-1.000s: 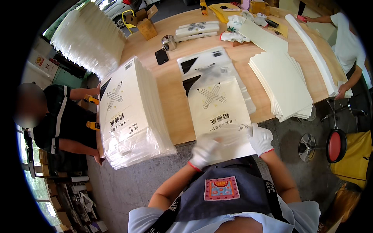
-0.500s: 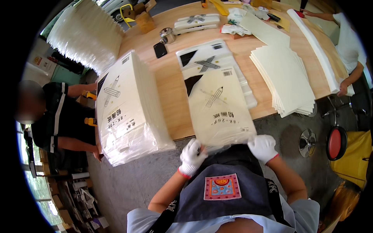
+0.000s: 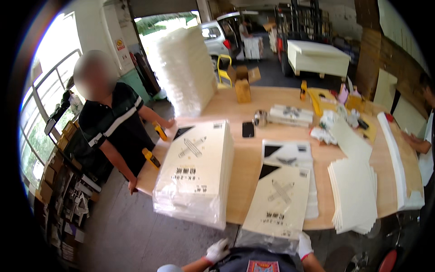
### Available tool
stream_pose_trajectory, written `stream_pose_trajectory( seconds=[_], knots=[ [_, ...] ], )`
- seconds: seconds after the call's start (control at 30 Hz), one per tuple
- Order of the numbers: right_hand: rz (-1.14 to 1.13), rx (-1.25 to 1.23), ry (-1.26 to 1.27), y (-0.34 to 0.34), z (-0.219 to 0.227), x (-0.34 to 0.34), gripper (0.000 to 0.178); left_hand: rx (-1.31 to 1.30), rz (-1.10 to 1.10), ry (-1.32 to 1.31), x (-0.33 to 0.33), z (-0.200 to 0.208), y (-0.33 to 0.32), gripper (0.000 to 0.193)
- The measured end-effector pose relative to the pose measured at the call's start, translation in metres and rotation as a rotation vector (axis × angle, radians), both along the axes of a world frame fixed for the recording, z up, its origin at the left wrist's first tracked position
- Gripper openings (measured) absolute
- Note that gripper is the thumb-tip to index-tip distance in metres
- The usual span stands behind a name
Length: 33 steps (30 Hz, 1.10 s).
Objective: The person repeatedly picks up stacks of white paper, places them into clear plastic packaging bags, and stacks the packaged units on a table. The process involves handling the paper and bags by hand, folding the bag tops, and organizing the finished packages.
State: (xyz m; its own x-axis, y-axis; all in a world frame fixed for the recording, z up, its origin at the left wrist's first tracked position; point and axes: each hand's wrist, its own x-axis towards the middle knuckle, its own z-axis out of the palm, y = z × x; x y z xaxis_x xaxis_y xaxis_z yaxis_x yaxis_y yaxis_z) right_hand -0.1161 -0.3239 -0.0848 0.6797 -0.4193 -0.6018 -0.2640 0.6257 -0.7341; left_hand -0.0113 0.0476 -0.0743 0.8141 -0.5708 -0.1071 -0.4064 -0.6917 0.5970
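A clear plastic bag of cream paper (image 3: 283, 204), with a black corner and crossed pencils on its front, lies before me and overhangs the table's near edge. At its near right corner my right hand (image 3: 305, 245), in a white glove with a red cuff, is closed on the plastic. My left hand (image 3: 218, 250), gloved alike, is left of the bag's loose open end and looks apart from it; its fingers are blurred. Under the bag's far part lie flat printed plastic bags (image 3: 312, 181). A tall stack of filled bags (image 3: 195, 167) stands to the left.
Fanned cream sheets (image 3: 351, 195) lie on the right of the table (image 3: 244, 181). A phone (image 3: 248, 129), a metal pot (image 3: 260, 119) and yellow bottles (image 3: 151, 157) are farther off. A person (image 3: 113, 113) leans on the table's left side; another person's arm (image 3: 419, 143) is at the right.
My view has tipped up, showing more of the room. My left hand has moved off the bag's edge to its left. My right hand stays at the bag's near right corner.
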Motion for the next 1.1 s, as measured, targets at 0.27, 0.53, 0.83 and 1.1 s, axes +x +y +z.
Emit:
stream_pose_trajectory(
  seconds=[0.27, 0.53, 0.83, 1.1],
  knots=[
    [0.906, -0.142, 0.227, -0.027, 0.032, -0.039, 0.032, -0.334, 0.312, 0.608, 0.047, 0.012, -0.085, 0.051],
    [0.271, 0.176, -0.222, -0.007, 0.062, -0.011, 0.036, -0.570, -0.025, 0.121, 0.065, 0.189, -0.146, 0.024],
    [0.602, -0.227, -0.463, 0.094, 0.144, 0.198, 0.029, -1.271, 0.262, -0.256, 0.099, 0.288, 0.011, 0.020],
    [0.712, -1.307, -0.278, 0.178, 0.216, 0.277, 0.050, -0.116, 0.725, -0.799, 0.207, 0.174, 0.140, 0.024]
  ],
)
